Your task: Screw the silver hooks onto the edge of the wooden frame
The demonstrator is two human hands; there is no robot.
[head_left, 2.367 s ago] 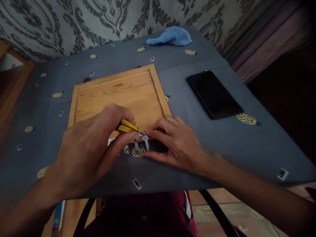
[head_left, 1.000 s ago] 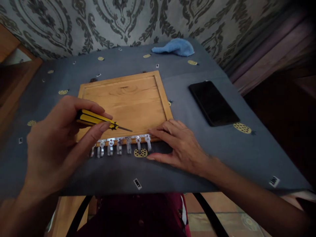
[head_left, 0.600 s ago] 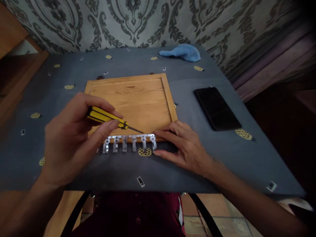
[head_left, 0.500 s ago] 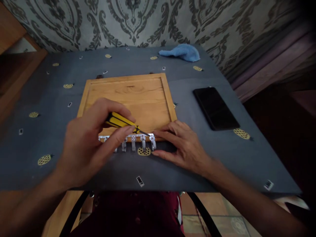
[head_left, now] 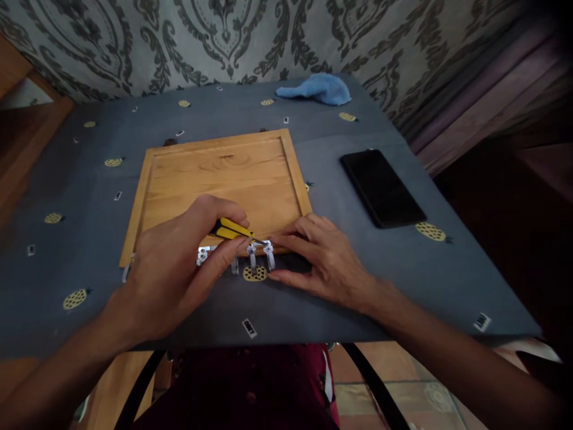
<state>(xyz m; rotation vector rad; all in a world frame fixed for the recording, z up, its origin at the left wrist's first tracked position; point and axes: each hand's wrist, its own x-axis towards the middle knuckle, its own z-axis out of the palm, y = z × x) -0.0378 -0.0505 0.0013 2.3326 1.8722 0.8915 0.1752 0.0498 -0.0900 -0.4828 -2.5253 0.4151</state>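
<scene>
My left hand (head_left: 174, 269) is closed around a yellow and black screwdriver (head_left: 233, 229), its thin shaft pointing right and slightly down. The screwdriver tip is at the right end of a metal hook rail (head_left: 269, 253), which lies along the near edge of a framed wooden board (head_left: 228, 173). My right hand (head_left: 322, 260) steadies that end of the rail, index finger by the bar and thumb beside the last hook. Much of the rail is hidden behind my left hand. Whether the tip sits in a screw is too small to tell.
The board lies on a grey table covering (head_left: 358, 292) with pineapple prints. A black phone (head_left: 382, 188) lies to the right, and a blue cloth (head_left: 317, 89) is crumpled at the back. Wooden furniture (head_left: 27, 143) stands at the left, patterned wallpaper (head_left: 233, 36) behind.
My left hand and the screwdriver have shifted slightly and sit lower and flatter, the tip still at the rail's right end. The whole view has shifted a little.
</scene>
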